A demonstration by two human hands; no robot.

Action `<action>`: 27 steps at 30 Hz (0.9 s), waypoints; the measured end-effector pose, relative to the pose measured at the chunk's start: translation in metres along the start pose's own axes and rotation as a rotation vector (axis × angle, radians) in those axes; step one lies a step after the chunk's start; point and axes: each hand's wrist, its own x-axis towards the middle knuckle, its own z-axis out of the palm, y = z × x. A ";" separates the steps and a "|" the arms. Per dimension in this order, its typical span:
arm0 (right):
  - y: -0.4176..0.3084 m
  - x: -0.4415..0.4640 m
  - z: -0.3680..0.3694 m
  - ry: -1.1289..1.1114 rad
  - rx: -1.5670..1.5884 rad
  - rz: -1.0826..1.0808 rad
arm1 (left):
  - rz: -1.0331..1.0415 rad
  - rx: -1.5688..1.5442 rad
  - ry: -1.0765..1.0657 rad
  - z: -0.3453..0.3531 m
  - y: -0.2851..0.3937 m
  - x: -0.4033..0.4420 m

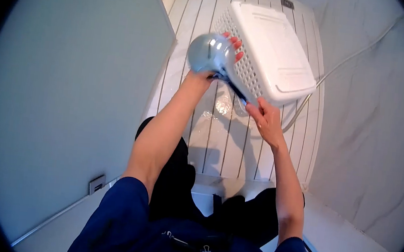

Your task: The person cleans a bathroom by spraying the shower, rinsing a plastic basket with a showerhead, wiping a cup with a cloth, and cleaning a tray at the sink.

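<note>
A chrome shower head (209,53) is held up in front of me, its round head at the upper left and its handle slanting down to the right. My right hand (267,120) is closed around the lower end of the handle. Behind the round head is my left hand (235,45), mostly covered by it. Its fingertips stick out past the head's right side, stretched and apart; whether the palm touches the shower head is hidden. Just beyond them stands a white perforated basket (242,49) with a white lid (279,50) on top.
Wet, glistening patches lie on the white slatted floor (200,145). The shower hose (338,66) runs along the marbled wall (360,118) on the right, passing behind the basket. A frosted glass panel (79,74) stands at the left. Two drain covers (287,3) sit at the far end.
</note>
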 end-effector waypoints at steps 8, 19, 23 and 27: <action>0.036 0.007 0.016 0.043 -0.150 0.095 | 0.305 0.596 0.872 0.029 0.048 0.022; 0.127 0.009 0.196 -0.189 -0.347 -0.784 | -0.094 1.005 0.160 0.060 -0.047 -0.011; 0.136 0.045 0.202 -0.335 -0.516 -0.401 | -0.016 1.137 0.004 0.060 -0.061 -0.015; 0.100 0.058 0.179 -0.331 -0.596 -0.163 | -0.088 1.121 0.028 0.063 -0.064 -0.012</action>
